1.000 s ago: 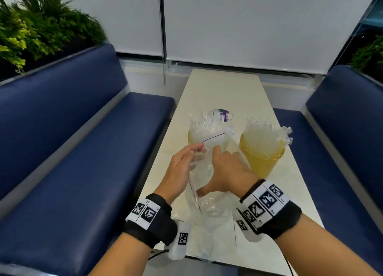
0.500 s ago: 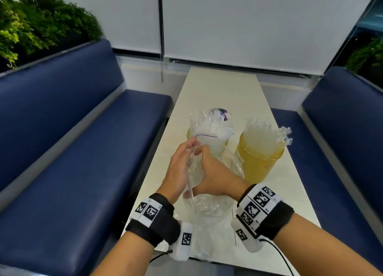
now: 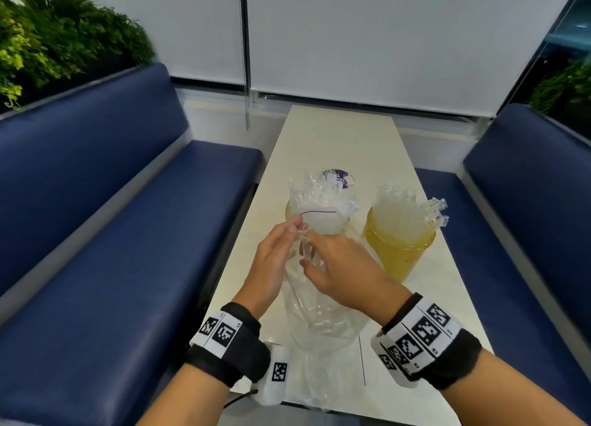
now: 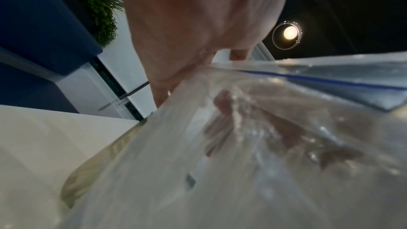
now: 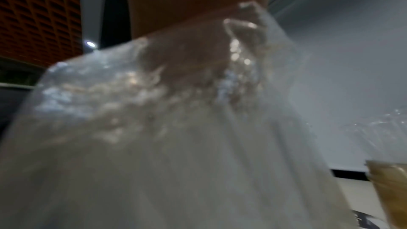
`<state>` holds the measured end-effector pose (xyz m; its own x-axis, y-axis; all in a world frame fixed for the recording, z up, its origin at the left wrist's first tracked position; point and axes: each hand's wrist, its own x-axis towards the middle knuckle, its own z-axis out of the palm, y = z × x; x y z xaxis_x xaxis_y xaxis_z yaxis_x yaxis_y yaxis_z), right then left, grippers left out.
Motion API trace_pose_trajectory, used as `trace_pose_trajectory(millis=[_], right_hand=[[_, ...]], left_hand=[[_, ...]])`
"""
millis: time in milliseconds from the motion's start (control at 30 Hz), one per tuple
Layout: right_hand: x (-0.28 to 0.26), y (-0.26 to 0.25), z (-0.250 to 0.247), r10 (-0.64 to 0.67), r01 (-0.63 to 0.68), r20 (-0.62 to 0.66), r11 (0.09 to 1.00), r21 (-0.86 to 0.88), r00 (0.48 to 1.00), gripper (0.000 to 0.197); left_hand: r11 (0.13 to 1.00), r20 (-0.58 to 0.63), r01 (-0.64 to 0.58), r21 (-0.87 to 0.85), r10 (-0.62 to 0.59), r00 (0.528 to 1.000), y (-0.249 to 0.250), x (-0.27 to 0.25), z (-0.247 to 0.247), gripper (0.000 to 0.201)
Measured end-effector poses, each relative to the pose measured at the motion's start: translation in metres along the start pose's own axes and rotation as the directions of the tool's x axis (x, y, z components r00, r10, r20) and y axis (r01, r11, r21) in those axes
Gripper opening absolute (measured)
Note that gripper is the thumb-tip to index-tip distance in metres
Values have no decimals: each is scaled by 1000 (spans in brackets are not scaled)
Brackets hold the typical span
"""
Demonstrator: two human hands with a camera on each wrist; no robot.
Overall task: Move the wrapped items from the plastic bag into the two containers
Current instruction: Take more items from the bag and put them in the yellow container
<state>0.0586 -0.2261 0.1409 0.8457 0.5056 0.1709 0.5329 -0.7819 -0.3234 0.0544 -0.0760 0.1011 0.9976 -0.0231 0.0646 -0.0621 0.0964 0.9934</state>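
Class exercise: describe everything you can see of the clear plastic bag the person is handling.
The plastic bag is clear, crinkled film with a thin blue line near its mouth. It stands slumped on the white table, in front of the left yellow container. The left hand holds its upper edge; the right hand reaches into its mouth. Its contents look like clear wrapped items, blurred.

Counts on the surface (image 3: 332, 144)

Two yellow containers (image 3: 398, 253) stand on it, each stuffed with clear wrapped items (image 3: 406, 208) too many and too tangled to count. One clear plastic bag (image 3: 319, 323) lies near the front edge. Two hands are at the bag: one left hand (image 3: 271, 259) and one right hand (image 3: 342, 269). Two blue benches (image 3: 112, 233) flank it.
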Motion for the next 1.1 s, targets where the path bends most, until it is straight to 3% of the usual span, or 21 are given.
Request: trace_pose_trajectory(millis=[100,200,367,467,600,700,833,900,1000,1100], right_hand=[[4,2,-10,22,-20,-62,999,27,998,23],[11,3,-24,73,-68,-93,996,57,993,14],[23,-11,-46,106,-94,-96,988,122,990,11],[26,-23,-56,108,-87,-125,982,166,986,12],[26,-29,-63,122,-93,-161,979,180,979,25],[23,-32,-68,105,-78,-217,988,130,970,44],[25,-35,-76,-10,79,-392,984,160,920,42],[29,-34,-67,-73,112,-306,987,113,949,37],[29,-35,-50,-19,18,-68,1000,-8,998,37],[24,-31,-46,9,22,-128,971,240,992,35]], left_hand=[[998,149,-56,20,52,987,-3,-3,-7,52],[986,262,-79,147,38,964,-2,-8,-10,73],[908,166,-144,394,83,983,1,-9,9,89],[931,46,-118,347,109,993,2,-8,23,70],[959,-89,-99,264,126,988,2,-5,35,20],[974,-76,-114,195,131,989,1,-3,38,19],[966,-87,-139,218,161,983,-2,-4,41,25],[964,-85,-143,225,165,983,0,-4,41,28],[940,-54,-139,312,164,985,3,-5,41,28],[943,-65,-135,304,162,985,1,-6,38,12]])
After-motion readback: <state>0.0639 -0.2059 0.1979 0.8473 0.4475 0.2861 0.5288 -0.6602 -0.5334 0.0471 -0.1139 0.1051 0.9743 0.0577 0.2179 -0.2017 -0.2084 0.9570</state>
